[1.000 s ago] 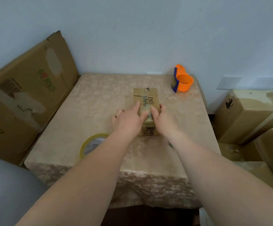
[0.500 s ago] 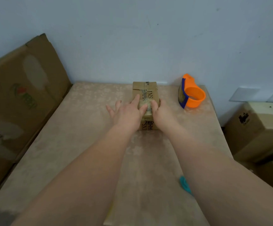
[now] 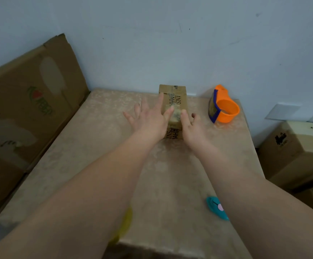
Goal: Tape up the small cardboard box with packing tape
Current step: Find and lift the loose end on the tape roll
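Note:
The small cardboard box point(image 3: 176, 94), brown with black print and a strip of tape along its top, stands on the table point(image 3: 95, 146) close to the wall. My left hand point(image 3: 150, 120) lies against its left side with the fingers spread and the thumb on top. My right hand point(image 3: 193, 131) presses its right side, the thumb also on the taped top. The box is held between both hands. An orange and blue tape dispenser point(image 3: 226, 109) sits to the right of the box. A yellowish tape roll point(image 3: 125, 225) shows partly under my left forearm.
A teal cutter point(image 3: 216, 207) lies near the table's front right, beside my right forearm. A large flattened carton point(image 3: 30, 109) leans against the table's left side. Stacked cardboard boxes point(image 3: 292, 152) stand on the floor to the right. The wall is right behind the box.
Both hands have slid the box away from me, from mid-table to the far edge by the wall. My left fingers have spread wider. The view has moved closer over the table.

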{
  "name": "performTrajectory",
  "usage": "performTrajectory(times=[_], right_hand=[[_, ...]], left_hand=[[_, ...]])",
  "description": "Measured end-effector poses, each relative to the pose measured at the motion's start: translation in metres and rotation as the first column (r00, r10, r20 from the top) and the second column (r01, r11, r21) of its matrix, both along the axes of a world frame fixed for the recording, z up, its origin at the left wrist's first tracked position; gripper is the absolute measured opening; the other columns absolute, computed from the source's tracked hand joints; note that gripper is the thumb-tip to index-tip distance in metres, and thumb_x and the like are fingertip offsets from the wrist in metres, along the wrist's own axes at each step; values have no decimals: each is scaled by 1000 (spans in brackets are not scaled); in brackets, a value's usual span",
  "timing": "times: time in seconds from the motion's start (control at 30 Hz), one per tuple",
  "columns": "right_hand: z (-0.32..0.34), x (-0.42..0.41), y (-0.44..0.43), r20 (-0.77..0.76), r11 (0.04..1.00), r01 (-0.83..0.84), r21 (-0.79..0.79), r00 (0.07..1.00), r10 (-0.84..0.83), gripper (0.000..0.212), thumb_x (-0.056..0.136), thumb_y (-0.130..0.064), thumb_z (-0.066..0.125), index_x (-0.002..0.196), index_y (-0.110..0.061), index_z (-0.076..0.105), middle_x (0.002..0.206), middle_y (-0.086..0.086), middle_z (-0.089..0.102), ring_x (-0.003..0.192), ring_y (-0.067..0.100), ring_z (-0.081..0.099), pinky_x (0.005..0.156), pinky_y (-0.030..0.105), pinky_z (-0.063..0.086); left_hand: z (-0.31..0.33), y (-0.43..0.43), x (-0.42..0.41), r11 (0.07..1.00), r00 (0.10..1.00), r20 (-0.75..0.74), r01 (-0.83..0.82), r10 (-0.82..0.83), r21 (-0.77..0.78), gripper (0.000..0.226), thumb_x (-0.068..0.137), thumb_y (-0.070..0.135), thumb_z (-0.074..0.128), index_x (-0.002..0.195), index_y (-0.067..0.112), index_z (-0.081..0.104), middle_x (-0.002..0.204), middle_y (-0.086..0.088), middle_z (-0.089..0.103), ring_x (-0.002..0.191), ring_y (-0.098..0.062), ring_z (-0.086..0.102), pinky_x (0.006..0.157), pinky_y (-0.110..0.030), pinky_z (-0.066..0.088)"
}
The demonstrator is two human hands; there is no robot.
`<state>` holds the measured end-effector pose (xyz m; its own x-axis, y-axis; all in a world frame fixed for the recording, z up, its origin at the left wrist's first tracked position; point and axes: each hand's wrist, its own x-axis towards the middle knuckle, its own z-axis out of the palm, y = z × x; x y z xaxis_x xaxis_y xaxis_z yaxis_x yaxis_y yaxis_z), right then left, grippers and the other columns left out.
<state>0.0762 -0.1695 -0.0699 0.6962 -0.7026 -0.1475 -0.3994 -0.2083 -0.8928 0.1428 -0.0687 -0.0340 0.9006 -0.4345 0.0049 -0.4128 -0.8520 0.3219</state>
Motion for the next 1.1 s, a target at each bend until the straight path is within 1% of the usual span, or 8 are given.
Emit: performTrajectory(times=[0.3,0.47,0.67,0.77,0.83,0.93,1.03,1.1], right_hand=[[9,-95,84,90,999,-40,-21,995,42,39,93,-33,52,128,-15,50,126,9,63,114,21,59,91,27,41],[5,-138,120,-25,952,-302,58,953,303,24,91,-33,56,114,-27,58,110,-2,69,96,11,63,77,24,46],[-6,-156,140,23,938,-277,207,960,279,7,87,-30,59,85,-34,65,94,-3,73,88,17,69,86,39,55],[-3,-156,140,82,893,-243,379,970,229,10,93,-26,55,91,-32,63,101,2,71,94,20,68,85,36,55],[0,-152,137,134,842,-240,482,971,200,13,94,-30,53,101,-30,63,110,2,69,102,20,66,89,38,53],[6,-144,131,198,802,-250,543,966,166,31,92,-45,49,117,-31,60,119,-9,65,113,11,58,101,41,46],[6,-138,125,265,774,-248,582,958,107,37,88,-49,54,122,-33,52,121,-7,64,113,10,59,105,42,43],[3,-135,122,289,731,-235,641,956,54,35,87,-48,57,119,-35,54,120,-2,67,114,16,62,104,44,44]], left_hand=[[2,117,-79,984,954,-244,175,-175,-24,93,61,74,33,142,29,38,146,-9,45,135,-31,38,111,-44,29],[-7,177,-125,990,995,-93,19,-32,-142,51,67,63,65,106,30,57,105,0,54,107,-25,54,97,-40,42],[-20,192,-153,942,980,19,186,-199,280,34,76,53,62,88,29,40,92,13,53,103,-15,55,110,-40,20],[-28,187,-146,970,964,103,243,-243,19,26,79,43,63,79,25,43,85,4,60,93,-21,58,93,-35,35],[-23,178,-140,915,963,-34,243,-268,-321,21,76,42,63,78,22,54,77,5,64,76,-13,59,71,-29,43],[-10,156,-143,697,906,-335,-65,-260,-715,16,77,38,65,86,25,67,72,15,69,65,1,58,61,-19,45],[2,137,-144,443,766,-566,-413,-303,-796,26,86,35,56,86,13,69,69,1,73,62,-8,64,58,-22,52],[6,133,-142,383,632,-699,-587,-334,-714,33,93,31,46,78,10,65,52,1,66,45,-5,61,46,-16,48]])
